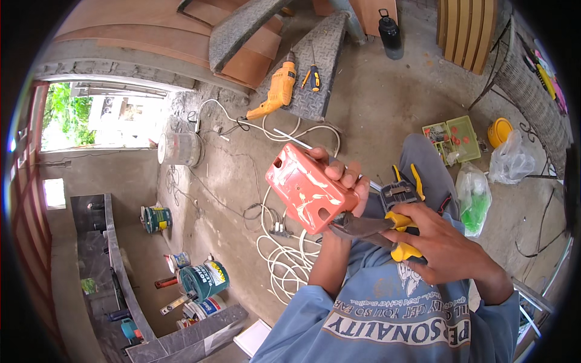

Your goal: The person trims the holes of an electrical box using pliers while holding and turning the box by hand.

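In front of my chest, my left hand (348,172) grips an orange-red plastic electrical box (305,187) from behind. The box is tilted, with scuffed pale marks on its face and openings near opposite ends. Pliers (370,228) with yellow-and-black handles are in my right hand (439,242). Their jaws meet the box's lower right corner; whether they bite the plastic is hidden. A thin pale rod (293,139) passes behind the box. Close to my right hand, a dark ridged object (399,193) and another yellow-handled tool (417,180) rest at my lap.
A yellow drill (275,91) and a screwdriver (313,75) lie on a metal tread. Coiled white cable (284,266) spreads beside me. Rightward are a green organizer box (461,136) and plastic bags (511,160). Paint cans (203,281) stand left; a black bottle (390,36) stands far off.
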The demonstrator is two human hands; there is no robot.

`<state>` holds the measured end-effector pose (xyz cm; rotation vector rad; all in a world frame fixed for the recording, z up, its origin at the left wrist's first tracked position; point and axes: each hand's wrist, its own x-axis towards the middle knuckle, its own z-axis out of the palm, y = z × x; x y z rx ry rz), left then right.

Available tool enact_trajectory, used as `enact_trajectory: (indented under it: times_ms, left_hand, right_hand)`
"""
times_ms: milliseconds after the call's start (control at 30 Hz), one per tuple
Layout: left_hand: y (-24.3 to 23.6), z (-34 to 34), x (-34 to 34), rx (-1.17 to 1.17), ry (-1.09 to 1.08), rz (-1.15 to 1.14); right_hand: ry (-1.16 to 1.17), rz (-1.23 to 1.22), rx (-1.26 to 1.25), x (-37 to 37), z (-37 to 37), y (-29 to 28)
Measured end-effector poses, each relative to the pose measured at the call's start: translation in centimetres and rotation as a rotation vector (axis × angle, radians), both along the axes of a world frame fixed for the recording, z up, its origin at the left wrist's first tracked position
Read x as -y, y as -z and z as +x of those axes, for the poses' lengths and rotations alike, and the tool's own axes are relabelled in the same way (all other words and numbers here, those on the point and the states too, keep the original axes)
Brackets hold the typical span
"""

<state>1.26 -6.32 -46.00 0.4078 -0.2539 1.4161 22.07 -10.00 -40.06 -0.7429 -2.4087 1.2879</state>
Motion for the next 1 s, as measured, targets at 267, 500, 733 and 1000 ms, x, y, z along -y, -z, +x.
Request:
enact_trajectory:
  times_ms: [267,500,733,1000]
  left_hand:
    - [0.0,0.2,0.0,-0.007,0.022,-0.012]
    - [0.5,-0.2,-0.1,0.001,0.092,0.044]
    - [0.5,-0.3,0.5,-0.018,0.071,0.065]
    - [0.9,-0.4,1.2,0.1,0.043,0.03]
  right_hand:
    - [0.02,-0.022,0.014,0.7,-0.3,-0.1]
    - [-0.017,-0.082,-0.031,0.4,-0.1,-0.2]
    - [-0.099,-0.038,0.041,-0.3,0.1,-0.4]
    - [-0.141,-0.075,0.049,-0.3,-0.1,0.7]
